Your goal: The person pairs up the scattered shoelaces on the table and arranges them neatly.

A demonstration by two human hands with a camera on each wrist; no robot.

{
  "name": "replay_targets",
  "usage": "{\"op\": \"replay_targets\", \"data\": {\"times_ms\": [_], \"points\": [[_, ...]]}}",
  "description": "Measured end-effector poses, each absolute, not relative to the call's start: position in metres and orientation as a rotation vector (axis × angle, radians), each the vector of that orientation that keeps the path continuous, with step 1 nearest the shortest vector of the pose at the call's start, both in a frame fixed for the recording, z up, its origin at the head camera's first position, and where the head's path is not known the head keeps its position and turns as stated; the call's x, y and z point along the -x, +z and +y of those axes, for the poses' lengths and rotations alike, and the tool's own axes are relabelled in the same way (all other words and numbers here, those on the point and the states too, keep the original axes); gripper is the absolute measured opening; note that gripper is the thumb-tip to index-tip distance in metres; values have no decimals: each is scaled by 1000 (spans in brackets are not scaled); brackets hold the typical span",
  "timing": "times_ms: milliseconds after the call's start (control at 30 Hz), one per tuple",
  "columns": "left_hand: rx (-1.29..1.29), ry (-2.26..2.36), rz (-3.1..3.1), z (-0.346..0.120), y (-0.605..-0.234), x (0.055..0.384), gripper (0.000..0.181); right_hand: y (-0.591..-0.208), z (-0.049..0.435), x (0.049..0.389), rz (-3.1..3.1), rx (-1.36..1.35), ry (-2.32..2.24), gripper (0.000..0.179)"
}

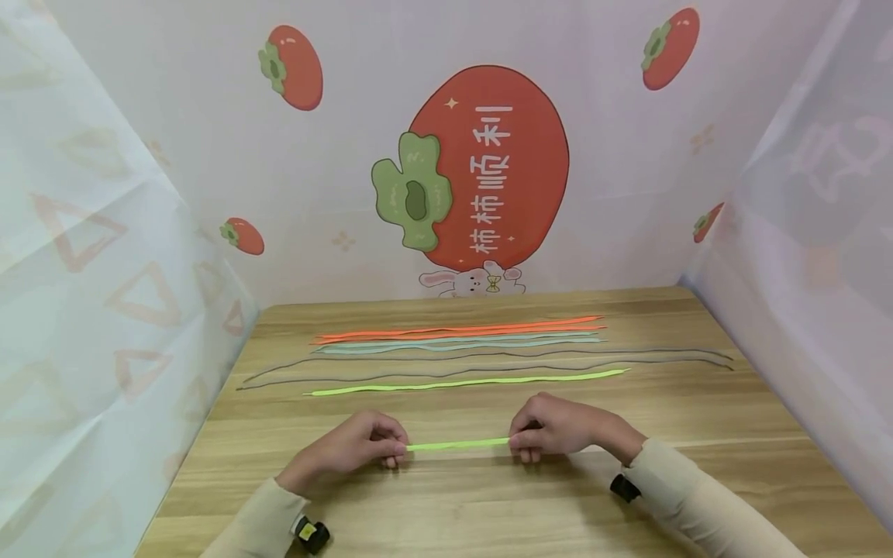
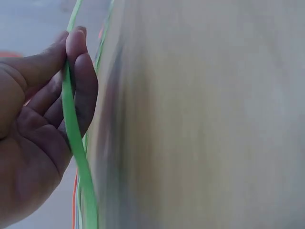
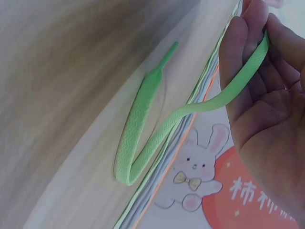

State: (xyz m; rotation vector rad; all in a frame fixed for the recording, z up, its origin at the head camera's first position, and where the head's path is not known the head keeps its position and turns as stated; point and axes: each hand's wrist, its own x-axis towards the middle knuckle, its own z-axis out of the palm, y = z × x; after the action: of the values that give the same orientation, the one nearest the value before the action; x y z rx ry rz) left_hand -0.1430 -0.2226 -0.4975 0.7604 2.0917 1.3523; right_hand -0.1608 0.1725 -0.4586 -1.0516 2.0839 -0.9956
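Observation:
A flat neon-green shoelace (image 1: 456, 445) is stretched nearly straight between the two hands, above the near part of the wooden table. My left hand (image 1: 356, 446) pinches it between thumb and fingertips; in the left wrist view the lace (image 2: 71, 114) runs down past the palm. With thumb and fingers my right hand (image 1: 565, 425) pinches the other side. Beyond that pinch, the right wrist view shows the lace's loose tail (image 3: 136, 133) folding back on itself, ending in a narrow tip (image 3: 167, 56). The fingertips partly hide the pinched spots.
Beyond the hands, another green shoelace (image 1: 467, 383) lies across the table (image 1: 446, 511). Farther back are two thin grey laces (image 1: 488, 354), pale blue-green laces (image 1: 456, 342) and orange laces (image 1: 453, 332), roughly parallel. A persimmon-printed backdrop (image 1: 335, 170) stands behind, with pale sheets at both sides.

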Motion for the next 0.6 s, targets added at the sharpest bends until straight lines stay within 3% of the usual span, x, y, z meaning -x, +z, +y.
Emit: {"op": "replay_targets", "data": {"times_ms": [600], "points": [[-786,1221,2231,-321,-486,158,17,-456,210,172,2105,1021,-1062,26]]}}
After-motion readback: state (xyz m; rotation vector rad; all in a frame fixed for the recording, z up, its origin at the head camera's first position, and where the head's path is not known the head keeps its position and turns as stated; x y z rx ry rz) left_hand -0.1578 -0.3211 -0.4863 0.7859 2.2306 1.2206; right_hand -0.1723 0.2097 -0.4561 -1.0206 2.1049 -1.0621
